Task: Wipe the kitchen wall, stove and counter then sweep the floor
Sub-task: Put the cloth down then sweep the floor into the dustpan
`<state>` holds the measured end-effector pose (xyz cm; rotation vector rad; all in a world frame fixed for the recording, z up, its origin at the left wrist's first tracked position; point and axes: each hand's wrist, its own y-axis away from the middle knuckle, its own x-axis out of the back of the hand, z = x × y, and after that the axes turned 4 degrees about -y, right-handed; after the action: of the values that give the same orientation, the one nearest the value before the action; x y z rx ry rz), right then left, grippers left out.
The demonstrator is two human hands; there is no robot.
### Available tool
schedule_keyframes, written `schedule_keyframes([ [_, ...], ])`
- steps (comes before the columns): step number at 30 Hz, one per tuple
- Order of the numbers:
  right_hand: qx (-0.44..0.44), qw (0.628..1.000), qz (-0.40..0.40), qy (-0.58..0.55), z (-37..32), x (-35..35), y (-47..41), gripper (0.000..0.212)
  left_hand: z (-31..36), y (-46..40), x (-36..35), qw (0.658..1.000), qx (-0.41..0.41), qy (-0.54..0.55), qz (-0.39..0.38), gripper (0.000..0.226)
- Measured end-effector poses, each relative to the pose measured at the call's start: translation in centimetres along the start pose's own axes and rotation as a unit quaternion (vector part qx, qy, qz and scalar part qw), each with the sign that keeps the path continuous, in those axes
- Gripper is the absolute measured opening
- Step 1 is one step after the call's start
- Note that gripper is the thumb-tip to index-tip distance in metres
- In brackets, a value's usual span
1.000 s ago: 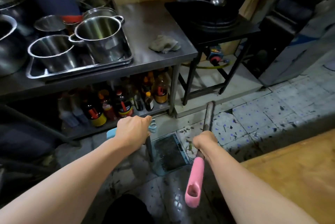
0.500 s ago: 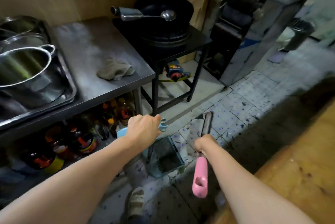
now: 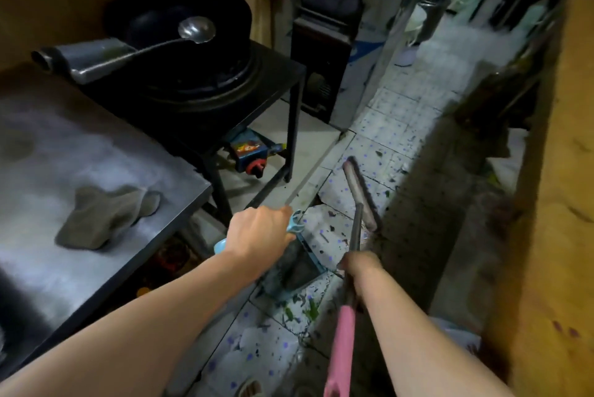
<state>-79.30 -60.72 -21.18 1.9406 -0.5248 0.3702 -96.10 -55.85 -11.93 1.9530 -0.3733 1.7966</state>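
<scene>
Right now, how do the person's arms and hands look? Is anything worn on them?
Both forearms are bare up to the frame edge, with no sleeves in view. The left hand and right hand wear no gloves; no watch, bracelet or ring shows.

Nothing here I can actually read. The blue box (image 3: 249, 149) under the stove, around 12 o'clock from the hands, has a colourful print on its face, but it's way too blurry to make out any letters. The white-and-blue panel (image 3: 364, 52) up at 1 o'clock has a blue marking that might be a logo, can't tell. The bottles (image 3: 167, 256) under the tabletop at 9 o'clock have labels, but they're dark and smeared, no words legible.
</scene>
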Motion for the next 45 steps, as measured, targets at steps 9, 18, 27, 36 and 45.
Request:
schedule_keyframes([
  [9, 0.005, 0.997, -0.049, -0.062, -0.6, 2.7, -5.5, 0.016, 1.8, -5.3, -0.4, 1.0, -0.023, 0.004, 0.004, 0.029],
  [18, -0.044, 0.997, 0.049, -0.05, -0.9, 5.2, -9.2, 0.03, 3.4, -9.9, -0.3, 0.998, -0.052, -0.012, 0.027, 0.031],
  [27, -0.057, 0.992, 0.097, -0.065, -5.6, 6.1, -11.8, 0.019, 1.5, -16.7, 0.6, 0.991, -0.121, -0.019, 0.051, 0.03],
  [36, -0.051, 0.987, 0.116, -0.095, -10.7, 6.0, -12.8, 0.011, -0.5, -22.3, 1.8, 0.987, -0.147, 0.013, 0.066, 0.029],
  [45, -0.033, 0.987, 0.126, -0.094, -15.8, 8.6, -16.0, 0.01, 0.3, -28.0, 3.7, 0.984, -0.149, 0.034, 0.091, 0.025],
])
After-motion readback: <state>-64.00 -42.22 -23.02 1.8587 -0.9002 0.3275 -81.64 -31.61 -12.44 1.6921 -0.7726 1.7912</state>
